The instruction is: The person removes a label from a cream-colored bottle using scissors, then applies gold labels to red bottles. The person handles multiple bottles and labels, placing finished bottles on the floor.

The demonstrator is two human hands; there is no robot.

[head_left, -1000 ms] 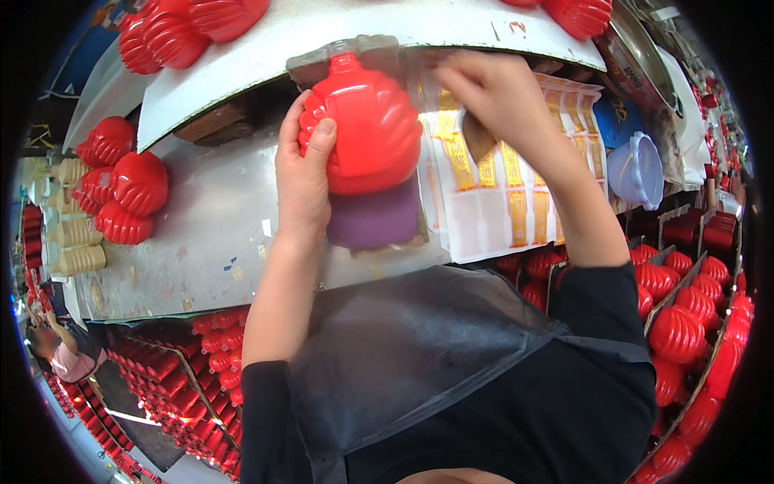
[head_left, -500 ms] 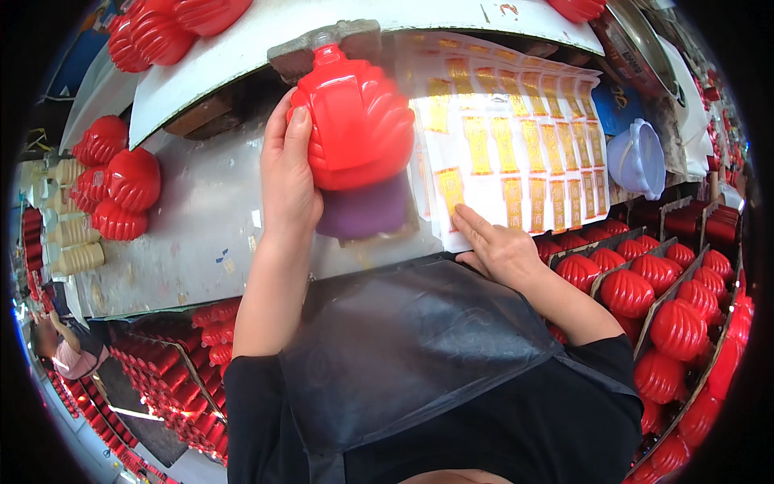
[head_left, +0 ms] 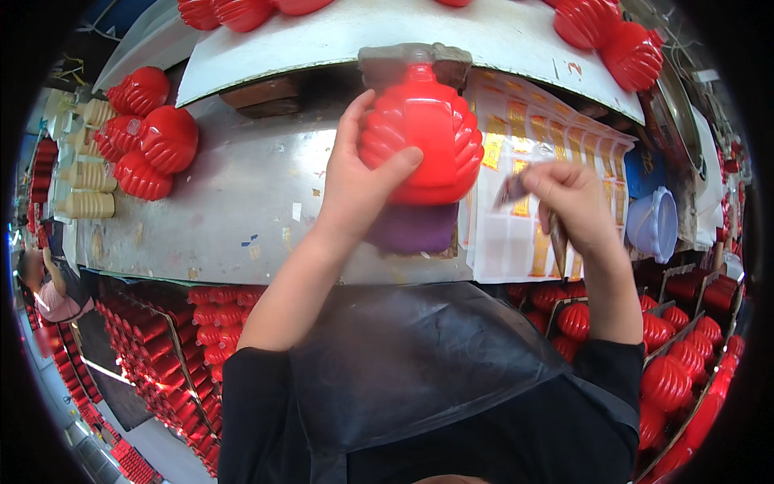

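A glossy red ribbed bottle (head_left: 439, 153) lies on a purple cloth (head_left: 415, 231), its neck at a grey notched block (head_left: 447, 66). My left hand (head_left: 359, 177) grips the bottle's left side, thumb over its front. To the right, my right hand (head_left: 576, 206) is closed in a pinch on a small label (head_left: 513, 189), blurred by motion, above the white sheet of gold labels (head_left: 504, 256). A slender, pointed brown thing (head_left: 559, 248) shows below that hand; I cannot make out its kind.
Several red bottles (head_left: 169, 141) lie at the table's left, beside cream-coloured cups (head_left: 87, 204). A white shelf (head_left: 339, 56) spans the back, with more bottles (head_left: 633, 56) on it. A pale blue bucket (head_left: 655, 222) stands right. Racks of bottles (head_left: 669, 383) flank me below; another person (head_left: 60, 290) is far left.
My right hand has lifted off the label sheet with a label pinched in it. My left hand stays on the bottle, its thumb now farther across the front. The whole view has shifted.
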